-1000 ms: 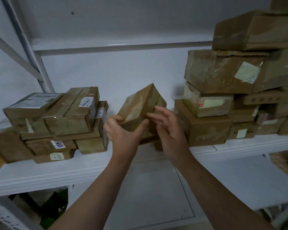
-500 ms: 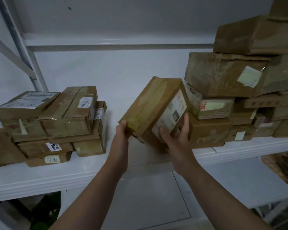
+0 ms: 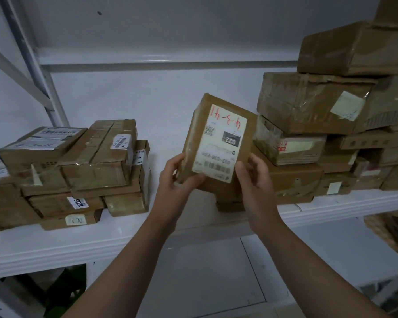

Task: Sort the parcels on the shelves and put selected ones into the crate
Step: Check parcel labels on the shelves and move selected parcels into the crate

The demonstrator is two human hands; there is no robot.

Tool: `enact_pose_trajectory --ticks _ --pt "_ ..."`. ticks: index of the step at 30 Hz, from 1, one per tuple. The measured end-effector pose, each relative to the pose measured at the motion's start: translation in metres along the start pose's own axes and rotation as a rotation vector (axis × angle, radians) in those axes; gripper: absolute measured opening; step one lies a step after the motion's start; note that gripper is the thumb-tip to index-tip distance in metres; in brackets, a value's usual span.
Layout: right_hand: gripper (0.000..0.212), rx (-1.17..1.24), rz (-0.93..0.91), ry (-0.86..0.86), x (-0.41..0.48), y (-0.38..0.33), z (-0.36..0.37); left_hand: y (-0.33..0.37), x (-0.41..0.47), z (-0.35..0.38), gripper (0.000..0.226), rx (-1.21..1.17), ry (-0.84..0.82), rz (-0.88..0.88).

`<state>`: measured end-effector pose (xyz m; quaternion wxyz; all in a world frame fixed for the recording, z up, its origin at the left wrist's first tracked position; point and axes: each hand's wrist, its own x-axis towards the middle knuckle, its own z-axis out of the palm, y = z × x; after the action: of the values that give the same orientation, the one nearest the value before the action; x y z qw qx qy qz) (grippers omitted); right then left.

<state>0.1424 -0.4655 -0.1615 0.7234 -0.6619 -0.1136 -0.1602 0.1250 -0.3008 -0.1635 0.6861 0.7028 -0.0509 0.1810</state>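
Grips a brown taped parcel (image 3: 193,145) with left hand (image 3: 174,180) and right hand (image 3: 255,180); white label (image 3: 220,143) upside down, red scrawl.

Left stack (image 3: 78,171), right stack (image 3: 308,104) flank gap (image 3: 168,134).

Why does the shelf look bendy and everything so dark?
Head view: the wide-angle lens bows the shelf edge; dim light leaves the left stack murky. Same head view: the label on the held parcel shows red writing and 032 upside down, but its small print blurs.
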Motion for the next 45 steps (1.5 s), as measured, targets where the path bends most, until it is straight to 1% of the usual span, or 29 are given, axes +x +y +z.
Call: enact_pose_trajectory --ticks 1,2,4,5,7,8,10,12,13,14,15,17,19,20,21,23,24,25,26,27,28,29,30,31,33,36,45 --pt "0.045 0.005 -0.009 0.001 0.002 -0.004 -0.002 0.002 0.002 -0.004 0.063 -0.063 0.01 0.013" --pt "0.05 0.014 -0.031 -0.004 0.005 -0.008 -0.006 0.004 0.003 -0.008 0.06 -0.09 -0.001 0.035" --pt "0.064 0.007 -0.078 -0.028 0.01 -0.021 -0.015 0.008 0.007 -0.017 0.063 -0.031 -0.052 0.091" --pt "0.073 -0.072 -0.109 -0.027 0.012 -0.028 -0.02 0.013 0.007 -0.021 0.063 0.023 -0.071 0.107" --pt "0.088 -0.35 -0.203 -0.054 0.014 -0.038 -0.032 0.025 0.008 -0.027 0.063 0.135 -0.131 0.123" --pt "0.092 -0.473 -0.248 -0.101 0.015 -0.043 -0.038 0.032 0.008 -0.03 0.063 0.225 -0.176 0.146" --pt "0.1 -0.744 -0.349 -0.233 0.018 -0.053 -0.047 0.046 0.011 -0.034 0.063 0.512 -0.283 0.241" --pt "0.107 -1.16 -0.463 -0.396 0.024 -0.06 -0.051 0.055 0.015 -0.033 0.067 0.814 -0.381 0.387" --pt "0.111 -1.328 -0.476 -0.483 0.028 -0.062 -0.052 0.059 0.018 -0.031 0.069 0.906 -0.419 0.451" --pt "0.115 -1.433 -0.462 -0.556 0.031 -0.064 -0.051 0.065 0.019 -0.027 0.068 0.954 -0.454 0.488" --pt "0.117 -1.468 -0.445 -0.605 0.033 -0.066 -0.05 0.072 0.019 -0.022 0.067 0.969 -0.484 0.513" --pt "0.117 -1.402 -0.444 -0.632 0.038 -0.07 -0.048 0.081 0.021 -0.018 0.064 0.96 -0.527 0.565" --pt "0.112 -1.251 -0.436 -0.585 0.042 -0.075 -0.046 0.085 0.022 -0.017 0.069 0.921 -0.503 0.57" --pt "0.108 -1.15 -0.388 -0.545 0.043 -0.075 -0.045 0.086 0.022 -0.016 0.074 0.885 -0.443 0.544" --pt "0.104 -1.002 -0.304 -0.503 0.042 -0.075 -0.043 0.087 0.022 -0.014 0.08 0.836 -0.341 0.512" --pt "0.093 -0.57 -0.123 -0.408 0.037 -0.07 -0.034 0.085 0.019 -0.006 0.087 0.7 -0.059 0.433" --pt "0.083 -0.351 -0.058 -0.354 0.033 -0.066 -0.028 0.083 0.017 -0.002 0.088 0.6 0.055 0.37" --pt "0.071 -0.176 -0.002 -0.302 0.03 -0.063 -0.022 0.08 0.014 0.002 0.088 0.467 0.114 0.293" --pt "0.059 -0.035 0.046 -0.27 0.029 -0.059 -0.016 0.076 0.011 0.004 0.089 0.307 0.113 0.207" --pt "0.051 0.072 0.09 -0.248 0.027 -0.055 -0.011 0.071 0.007 0.005 0.087 0.149 0.072 0.123" --pt "0.049 0.139 0.13 -0.234 0.024 -0.052 -0.007 0.065 0.002 0.006 0.082 0.03 0.008 0.062" --pt "0.053 0.169 0.154 -0.228 0.021 -0.049 -0.003 0.06 -0.003 0.006 0.074 -0.028 -0.051 0.046" --pt "0.059 0.173 0.162 -0.227 0.019 -0.045 -0.001 0.053 -0.008 0.005 0.068 -0.034 -0.081 0.068" --pt "0.061 0.166 0.165 -0.233 0.016 -0.042 0.002 0.047 -0.012 0.005 0.064 -0.036 -0.078 0.099" --pt "0.057 0.147 0.168 -0.244 0.012 -0.035 0.006 0.039 -0.016 0.003 0.062 -0.048 -0.046 0.134" --pt "0.046 0.105 0.158 -0.251 0.009 -0.031 0.011 0.034 -0.022 -0.002 0.061 -0.061 -0.026 0.137" --pt "0.038 0.116 0.129 -0.301 0.005 -0.03 0.019 0.029 -0.024 -0.012 0.062 -0.044 -0.001 0.159"
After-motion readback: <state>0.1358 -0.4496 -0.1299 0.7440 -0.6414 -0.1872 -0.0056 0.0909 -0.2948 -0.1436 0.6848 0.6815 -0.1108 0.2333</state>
